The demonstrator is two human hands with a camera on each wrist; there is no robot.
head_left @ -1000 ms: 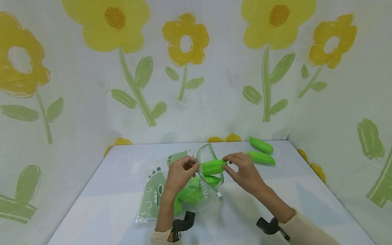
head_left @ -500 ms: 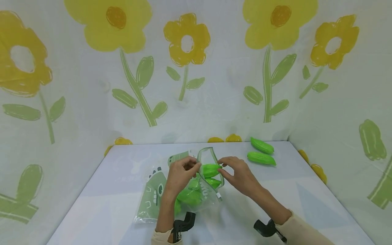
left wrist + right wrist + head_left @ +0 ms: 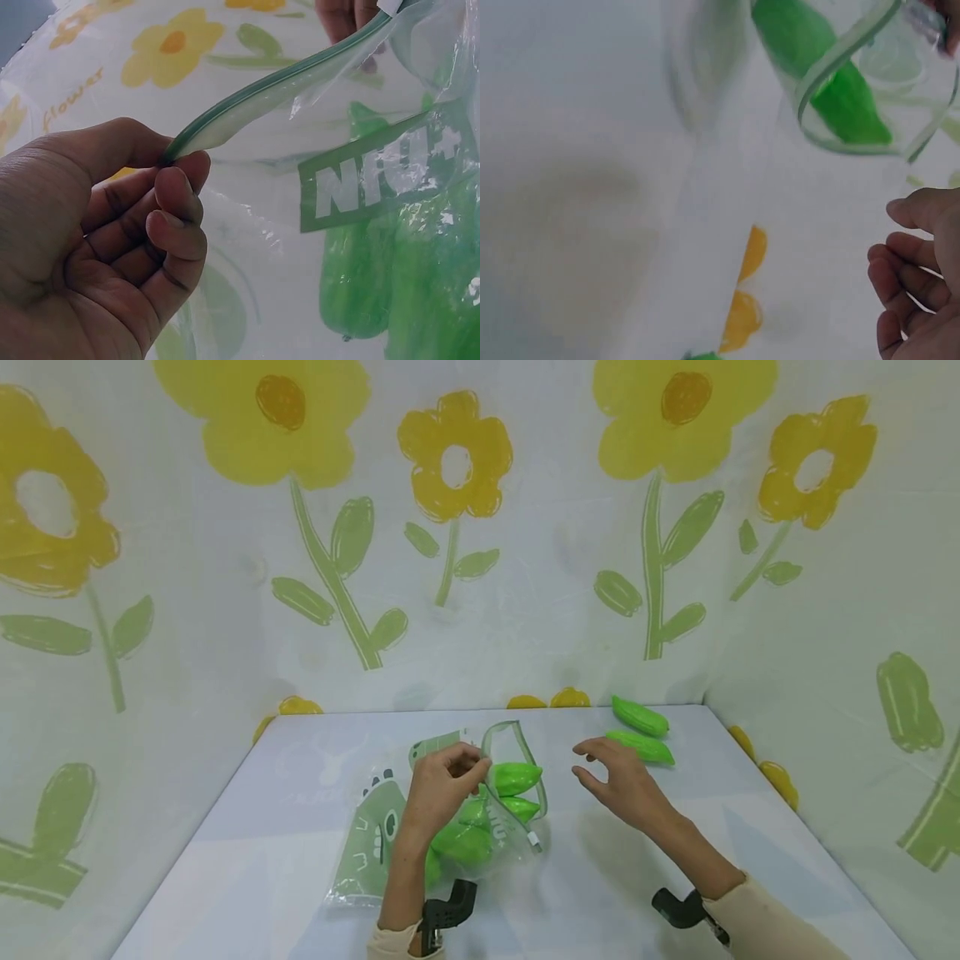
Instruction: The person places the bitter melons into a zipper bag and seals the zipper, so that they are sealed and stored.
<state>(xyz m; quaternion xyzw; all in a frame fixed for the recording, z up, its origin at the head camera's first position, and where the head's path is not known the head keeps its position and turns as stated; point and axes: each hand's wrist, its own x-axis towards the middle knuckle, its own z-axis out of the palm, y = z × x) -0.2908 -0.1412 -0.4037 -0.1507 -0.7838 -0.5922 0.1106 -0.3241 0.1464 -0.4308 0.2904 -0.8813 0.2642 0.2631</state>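
My left hand pinches the green zip edge of a clear zip bag with a green cartoon print; the left wrist view shows thumb and index finger on the zip strip. The bag's mouth gapes to the right. Several bright green ridged gourds lie inside, one gourd with its tip at the mouth. My right hand, fingers loosely bent and apart, holds nothing. It is between the bag and two loose gourds, the nearer gourd close to its fingertips.
A second loose gourd lies at the back right of the white table. A white slider sits on the zip's lower end. White walls printed with yellow flowers rise behind and at both sides.
My right hand pushed a gourd deeper into the bag, let go of it and moved right towards the loose gourds. My left hand keeps its pinch on the bag's edge.
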